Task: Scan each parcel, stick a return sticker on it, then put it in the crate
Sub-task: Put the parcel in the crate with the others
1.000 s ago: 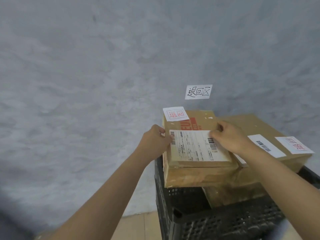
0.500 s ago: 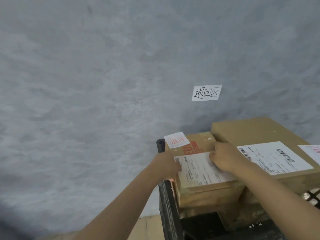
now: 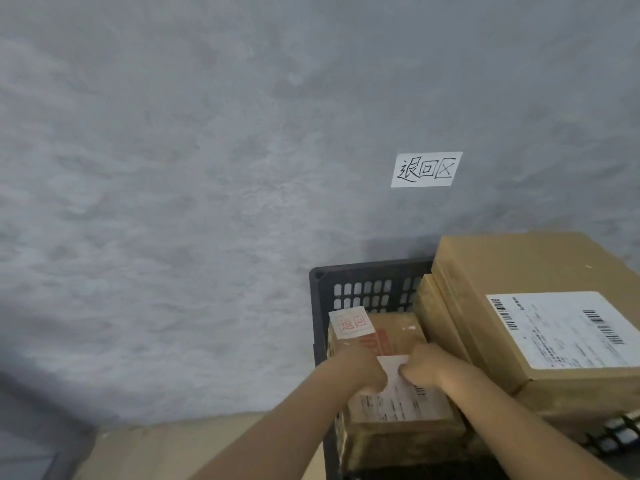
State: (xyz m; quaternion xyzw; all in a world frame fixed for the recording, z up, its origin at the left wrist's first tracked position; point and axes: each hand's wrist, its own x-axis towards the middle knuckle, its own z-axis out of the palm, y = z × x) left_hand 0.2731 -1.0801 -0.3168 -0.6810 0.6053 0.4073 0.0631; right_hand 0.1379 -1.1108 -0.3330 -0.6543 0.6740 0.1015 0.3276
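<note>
parcel (image 3: pixel 391 368): brown, stickered | flat in black crate (image 3: pixel 320 306)

Both bare forearms reach forward and angle in toward each other, so the hands nearly meet. Left hand (image 3: pixel 360 370) is knuckles up with fingers curled under, right hand (image 3: pixel 424 367) is the same, fingers bent downward, wrists pretty much straight.
</note>
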